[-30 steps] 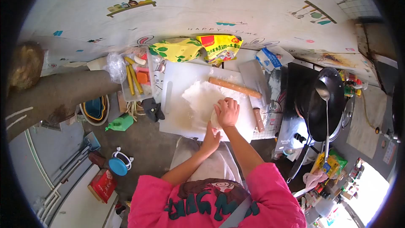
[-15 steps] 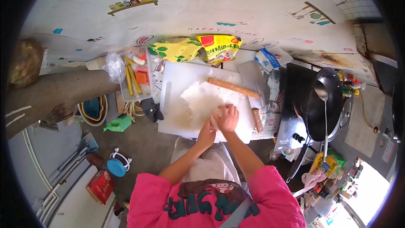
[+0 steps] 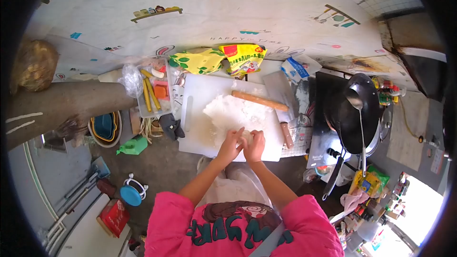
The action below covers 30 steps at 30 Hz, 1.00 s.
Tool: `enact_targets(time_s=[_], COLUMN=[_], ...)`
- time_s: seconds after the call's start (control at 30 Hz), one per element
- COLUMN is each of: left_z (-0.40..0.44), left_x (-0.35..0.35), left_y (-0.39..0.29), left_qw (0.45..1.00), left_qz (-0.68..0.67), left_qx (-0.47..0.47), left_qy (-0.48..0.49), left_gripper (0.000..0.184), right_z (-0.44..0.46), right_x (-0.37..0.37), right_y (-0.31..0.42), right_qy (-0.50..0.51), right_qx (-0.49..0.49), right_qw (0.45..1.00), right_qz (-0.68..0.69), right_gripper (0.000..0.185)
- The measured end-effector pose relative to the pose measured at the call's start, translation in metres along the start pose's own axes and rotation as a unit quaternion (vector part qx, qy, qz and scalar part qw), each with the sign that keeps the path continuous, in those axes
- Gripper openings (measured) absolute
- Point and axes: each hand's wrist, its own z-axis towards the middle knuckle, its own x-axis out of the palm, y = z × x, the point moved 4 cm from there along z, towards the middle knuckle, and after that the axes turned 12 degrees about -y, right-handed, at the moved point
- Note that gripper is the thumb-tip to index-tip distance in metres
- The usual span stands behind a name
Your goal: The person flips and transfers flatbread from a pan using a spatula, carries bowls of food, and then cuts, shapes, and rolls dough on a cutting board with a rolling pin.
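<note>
Low over the near edge of a white cutting board (image 3: 193,133), my two hands hold a small pale lump of dough (image 3: 247,136) between them. The fingers of my left hand (image 3: 231,144) curl against its left side. My right hand (image 3: 254,145) closes round the right side, fingertips bent over the top. Much of the lump is hidden by the fingers. White flour (image 3: 223,110) is spread over the board just beyond. A wooden rolling pin (image 3: 259,100) lies across the floured part, and a cleaver (image 3: 281,93) rests along the right edge, handle toward me.
To the left stands a clear plastic box (image 3: 165,107) with several food items. Yellow bags (image 3: 245,59) lean on the wall behind the board. At the right a black wok (image 3: 354,123) with a ladle (image 3: 360,128) sits on the cooktop (image 3: 321,147). A blue stool (image 3: 131,195) is on the floor.
My right hand has come down from on top of the dough to its right side. Both hands now face each other around it. The camera view has shifted slightly.
</note>
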Motion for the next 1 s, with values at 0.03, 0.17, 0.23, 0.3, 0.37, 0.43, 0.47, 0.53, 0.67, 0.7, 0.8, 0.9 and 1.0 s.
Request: enact_targets(time_s=[0.03,0.17,0.23,0.3,0.37,0.43,0.47,0.53,0.67,0.7,0.8,0.9,1.0], left_z=[0.001,-0.004,-0.026,-0.04,-0.034,-0.028,-0.027,-0.018,-0.013,-0.014,-0.038,-0.064,-0.046], left_x=[0.0,-0.001,0.013,0.033,0.041,0.049,0.051,0.044,0.033,0.034,0.034,0.066,0.068], left_y=[0.005,0.001,0.009,0.02,0.015,0.022,0.027,0.015,0.009,0.014,0.019,0.026,0.015], left_qw=[1.0,0.997,0.995,0.983,0.987,0.99,0.986,0.994,0.998,0.998,0.992,0.988,0.938], left_qz=[0.013,0.08,0.021,-0.042,-0.017,0.032,0.025,-0.027,-0.029,-0.018,0.006,-0.017,-0.177], left_qx=[-0.008,-0.002,-0.085,-0.148,-0.129,-0.083,-0.128,-0.082,-0.055,-0.066,-0.126,-0.134,-0.276], left_qy=[0.013,0.0,-0.045,-0.101,-0.094,-0.11,-0.106,-0.064,-0.005,0.003,-0.005,-0.079,-0.114], left_gripper=[0.063,0.065,0.065,0.063,0.067,0.071,0.07,0.066,0.062,0.063,0.061,0.052,0.047], right_z=[-0.002,0.032,0.048,0.051,0.056,0.047,0.045,0.038,0.021,0.017,0.036,0.044,0.044], right_x=[0.005,0.033,0.039,0.039,0.038,0.023,0.008,-0.016,-0.006,-0.001,0.018,0.019,0.02], right_y=[0.004,-0.005,-0.011,-0.013,-0.015,-0.022,-0.02,-0.009,-0.005,-0.006,-0.025,-0.028,-0.038], right_qy=[-0.026,-0.029,-0.027,-0.023,-0.008,0.025,0.053,0.069,0.003,-0.022,-0.016,-0.005,-0.022], right_qx=[-0.056,-0.099,-0.059,-0.03,-0.026,-0.036,-0.04,0.025,-0.096,-0.143,-0.121,-0.088,-0.028], right_qw=[0.998,0.989,0.993,0.996,1.0,0.992,0.993,0.995,0.995,0.989,0.988,0.994,0.999], right_qz=[-0.018,-0.109,-0.096,-0.075,-0.002,0.119,0.097,0.072,-0.021,-0.045,-0.099,-0.064,0.033], right_gripper=[0.032,0.02,0.016,0.015,0.016,0.017,0.017,0.021,0.023,0.024,0.027,0.02,0.017])
